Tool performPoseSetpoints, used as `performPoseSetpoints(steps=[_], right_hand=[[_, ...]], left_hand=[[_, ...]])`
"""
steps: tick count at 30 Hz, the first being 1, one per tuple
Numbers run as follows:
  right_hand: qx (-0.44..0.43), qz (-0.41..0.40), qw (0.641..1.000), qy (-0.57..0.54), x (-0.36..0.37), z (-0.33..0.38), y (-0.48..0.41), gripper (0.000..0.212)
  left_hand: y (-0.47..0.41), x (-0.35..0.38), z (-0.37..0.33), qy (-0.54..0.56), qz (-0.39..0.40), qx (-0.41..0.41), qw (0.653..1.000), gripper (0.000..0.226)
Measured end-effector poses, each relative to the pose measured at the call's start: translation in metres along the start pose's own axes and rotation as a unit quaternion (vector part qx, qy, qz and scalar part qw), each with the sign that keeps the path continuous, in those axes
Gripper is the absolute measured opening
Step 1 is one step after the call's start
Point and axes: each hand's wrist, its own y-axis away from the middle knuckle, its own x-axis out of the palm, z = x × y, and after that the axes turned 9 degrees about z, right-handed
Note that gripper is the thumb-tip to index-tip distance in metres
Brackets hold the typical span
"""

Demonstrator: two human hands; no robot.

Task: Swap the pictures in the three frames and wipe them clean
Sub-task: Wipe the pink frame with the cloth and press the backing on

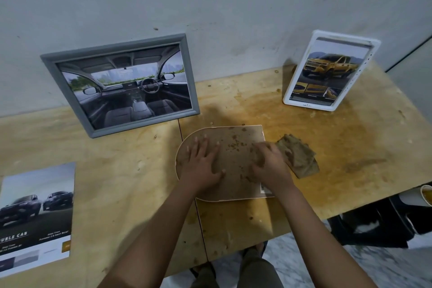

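I see the arch-shaped frame (230,163) lying face down on the worktop (350,152), brown backing up, both my hands on it. My left hand (203,166) lies flat, fingers spread, on its rounded end. My right hand (270,166) presses on the square end, fingers curled, gripping nothing I can make out. A soiled cloth (298,158) lies just beside that hand. The grey frame (121,84) and white frame (330,70) lean on the wall; a loose car print (35,217) lies far left.
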Motion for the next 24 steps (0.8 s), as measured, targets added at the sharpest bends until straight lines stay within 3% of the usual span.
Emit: performPoseSetpoints(steps=[3,5,13,20,24], right_hand=[[-0.037,0.127,0.990,0.057,0.005,0.012,-0.010,0.076],[-0.028,0.150,0.985,0.076,0.007,0.012,-0.016,0.082],[-0.012,0.152,0.987,0.044,0.010,0.018,-0.027,0.085],[-0.023,0.201,0.978,0.059,0.006,0.010,-0.021,0.097],[0.003,0.155,0.987,0.048,0.019,0.013,0.001,0.099]], left_hand=[[-0.001,-0.005,0.000,-0.016,0.028,-0.005,0.999,0.081],[0.000,-0.009,-0.002,-0.024,0.044,-0.007,0.999,0.081],[-0.005,-0.013,-0.006,-0.029,0.052,-0.016,0.998,0.079],[-0.006,-0.014,-0.003,-0.019,0.068,-0.004,0.997,0.081],[-0.002,-0.011,0.001,-0.004,0.050,-0.001,0.999,0.082]])
